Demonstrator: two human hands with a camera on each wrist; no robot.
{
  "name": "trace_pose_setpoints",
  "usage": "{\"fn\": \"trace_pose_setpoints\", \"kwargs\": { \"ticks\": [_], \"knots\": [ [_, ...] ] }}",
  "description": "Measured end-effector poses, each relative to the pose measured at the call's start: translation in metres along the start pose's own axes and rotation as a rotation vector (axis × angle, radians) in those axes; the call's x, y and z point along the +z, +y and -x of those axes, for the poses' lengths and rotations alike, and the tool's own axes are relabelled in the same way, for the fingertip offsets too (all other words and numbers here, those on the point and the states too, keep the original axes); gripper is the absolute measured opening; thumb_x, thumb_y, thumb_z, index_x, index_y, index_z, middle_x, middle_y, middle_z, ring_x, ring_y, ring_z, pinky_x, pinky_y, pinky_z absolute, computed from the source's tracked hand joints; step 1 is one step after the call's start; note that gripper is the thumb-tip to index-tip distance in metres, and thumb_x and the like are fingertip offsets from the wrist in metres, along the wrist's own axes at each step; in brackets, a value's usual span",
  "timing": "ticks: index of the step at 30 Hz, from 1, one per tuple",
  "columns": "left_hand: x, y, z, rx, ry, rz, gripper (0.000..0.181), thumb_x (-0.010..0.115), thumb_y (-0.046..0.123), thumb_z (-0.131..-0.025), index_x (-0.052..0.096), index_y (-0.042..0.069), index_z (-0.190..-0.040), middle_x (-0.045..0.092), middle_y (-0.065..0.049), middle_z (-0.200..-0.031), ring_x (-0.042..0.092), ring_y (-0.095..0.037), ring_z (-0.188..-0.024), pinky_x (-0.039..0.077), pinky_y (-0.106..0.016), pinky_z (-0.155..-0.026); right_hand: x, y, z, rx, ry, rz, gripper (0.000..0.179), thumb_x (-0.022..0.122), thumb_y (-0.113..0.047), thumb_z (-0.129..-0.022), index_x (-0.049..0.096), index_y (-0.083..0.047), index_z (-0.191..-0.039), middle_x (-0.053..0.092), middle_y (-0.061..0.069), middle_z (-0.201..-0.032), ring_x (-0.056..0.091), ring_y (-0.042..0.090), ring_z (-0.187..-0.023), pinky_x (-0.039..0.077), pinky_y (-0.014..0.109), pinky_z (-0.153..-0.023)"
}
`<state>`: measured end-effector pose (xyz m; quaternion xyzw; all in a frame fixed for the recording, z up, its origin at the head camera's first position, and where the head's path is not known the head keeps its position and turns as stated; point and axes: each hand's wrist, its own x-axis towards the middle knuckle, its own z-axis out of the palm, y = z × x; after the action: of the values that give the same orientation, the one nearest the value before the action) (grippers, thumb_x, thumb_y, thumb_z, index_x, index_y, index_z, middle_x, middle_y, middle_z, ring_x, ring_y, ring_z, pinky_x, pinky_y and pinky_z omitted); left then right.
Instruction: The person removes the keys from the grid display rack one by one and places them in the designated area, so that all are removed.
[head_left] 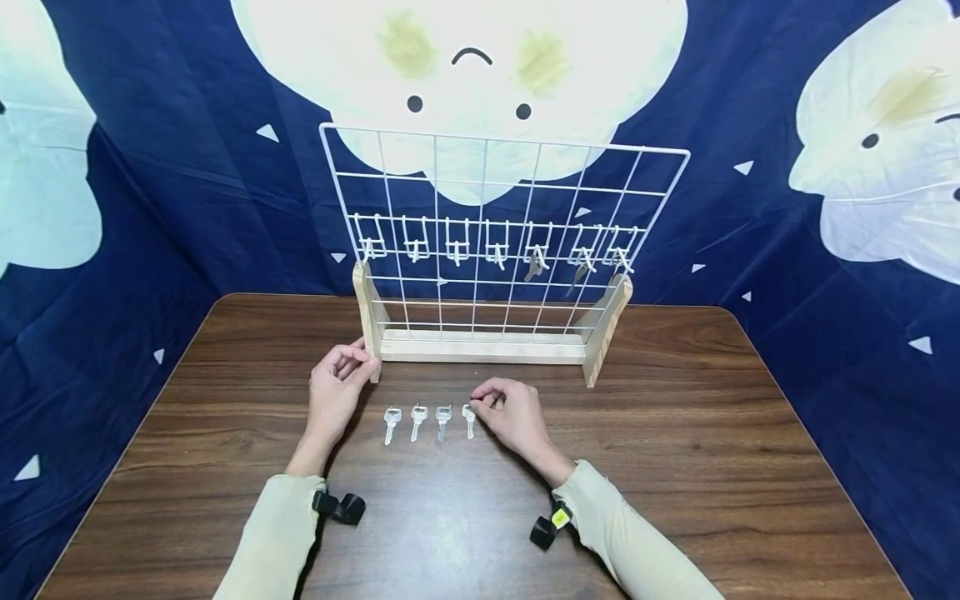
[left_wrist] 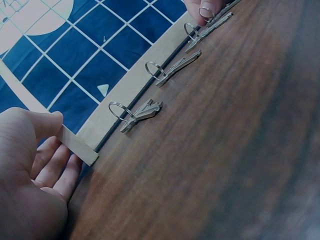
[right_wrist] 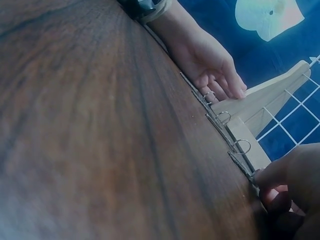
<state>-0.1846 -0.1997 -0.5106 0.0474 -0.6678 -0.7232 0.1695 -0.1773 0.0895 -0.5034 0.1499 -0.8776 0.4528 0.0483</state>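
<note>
A row of several silver keys with ring loops lies on the table, the leftmost key at one end. At the other end my right hand pinches the ring of the rightmost key, whose blade still lies on the wood. My left hand grips the left wooden upright of a white wire grid rack, thumb on its near edge. In the left wrist view, the nearest key shows its ring standing up. My right fingers partly hide the pinched ring.
White hooks line the grid, such as the leftmost hook. Keys hang on the right side, including one key and another key. A wooden base bar joins the uprights. Behind stands a dark blue curtain with clouds.
</note>
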Motion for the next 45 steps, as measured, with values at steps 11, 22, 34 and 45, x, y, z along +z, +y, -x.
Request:
{"fn": "trace_pose_setpoints", "kwargs": {
  "ticks": [11,22,34,45],
  "knots": [
    [0.000,0.001,0.001,-0.009,0.007,-0.006,0.018,0.070,-0.014,-0.101,0.055,-0.023,-0.108,0.062,-0.032,-0.151,0.071,0.004,-0.114,0.057,-0.014,-0.103,0.001,0.002,-0.001,0.006,0.009,-0.029,0.010,0.082,0.000,-0.090,0.084,-0.010,-0.093,0.068,-0.007,-0.072,0.052,0.000,-0.059,0.042,0.015,-0.053],
    [-0.001,0.001,0.001,-0.010,-0.001,0.004,0.015,0.069,-0.015,-0.101,0.056,-0.021,-0.107,0.062,-0.032,-0.151,0.071,0.004,-0.114,0.058,-0.014,-0.102,0.004,0.008,-0.001,-0.015,0.099,-0.116,0.008,0.078,-0.008,-0.099,0.084,-0.010,-0.094,0.067,-0.007,-0.072,0.048,-0.001,-0.058,0.040,0.016,-0.054],
    [0.001,0.001,0.000,-0.006,-0.003,0.000,0.017,0.070,-0.014,-0.101,0.056,-0.021,-0.108,0.062,-0.032,-0.151,0.070,0.005,-0.115,0.057,-0.014,-0.104,-0.003,-0.001,-0.003,0.048,0.196,-0.261,0.008,0.079,-0.007,-0.102,0.083,-0.004,-0.096,0.076,0.008,-0.076,0.056,0.000,-0.060,0.042,0.011,-0.056],
    [0.001,0.002,0.001,-0.009,0.002,-0.010,0.016,0.070,-0.014,-0.101,0.057,-0.020,-0.107,0.063,-0.031,-0.151,0.070,0.006,-0.113,0.057,-0.013,-0.102,-0.014,-0.019,-0.002,-0.042,0.316,-0.338,0.008,0.082,-0.008,-0.101,0.083,-0.001,-0.097,0.071,0.013,-0.071,0.048,0.001,-0.055,0.033,0.013,-0.052]
  ]
}}
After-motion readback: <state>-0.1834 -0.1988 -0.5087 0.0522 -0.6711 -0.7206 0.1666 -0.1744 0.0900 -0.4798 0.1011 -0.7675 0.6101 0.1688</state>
